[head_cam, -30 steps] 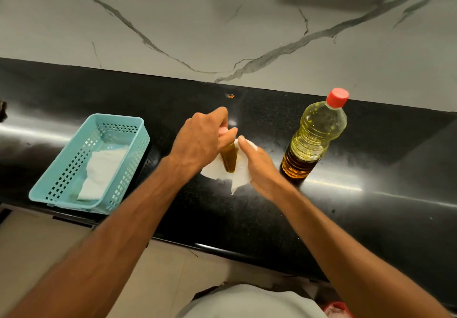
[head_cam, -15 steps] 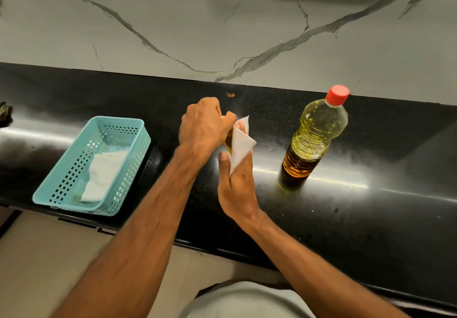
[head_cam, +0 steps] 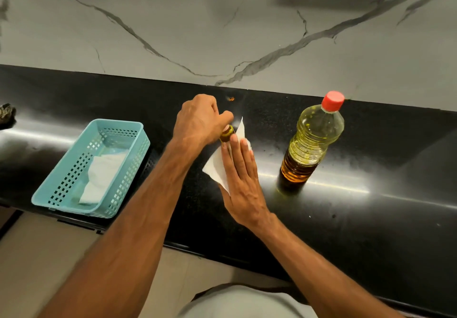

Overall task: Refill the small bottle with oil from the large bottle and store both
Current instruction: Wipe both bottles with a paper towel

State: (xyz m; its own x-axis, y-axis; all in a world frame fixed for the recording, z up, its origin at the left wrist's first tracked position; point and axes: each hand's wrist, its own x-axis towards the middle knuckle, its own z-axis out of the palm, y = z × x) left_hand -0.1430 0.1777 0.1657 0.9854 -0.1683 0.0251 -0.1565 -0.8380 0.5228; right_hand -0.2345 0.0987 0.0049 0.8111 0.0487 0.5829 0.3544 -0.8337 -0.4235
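Observation:
My left hand point(head_cam: 199, 121) grips the small bottle point(head_cam: 227, 133) of dark amber oil from above; most of the bottle is hidden by my fingers. My right hand point(head_cam: 241, 178) lies flat with straight fingers against a white tissue point(head_cam: 214, 166), pressing it to the small bottle's side. The large oil bottle point(head_cam: 310, 142), clear plastic with yellow oil and a red cap, stands upright on the black counter point(head_cam: 371, 213) to the right, untouched.
A turquoise perforated basket point(head_cam: 74, 189) with a white tissue point(head_cam: 101, 176) inside sits at the counter's left, near the front edge. A marble wall point(head_cam: 222, 21) rises behind the counter. A small dark object point(head_cam: 7, 112) lies at the far left.
My right hand has turned from cupping the tissue upright to lying flat over it against the small bottle. The left hand keeps its grip on the bottle.

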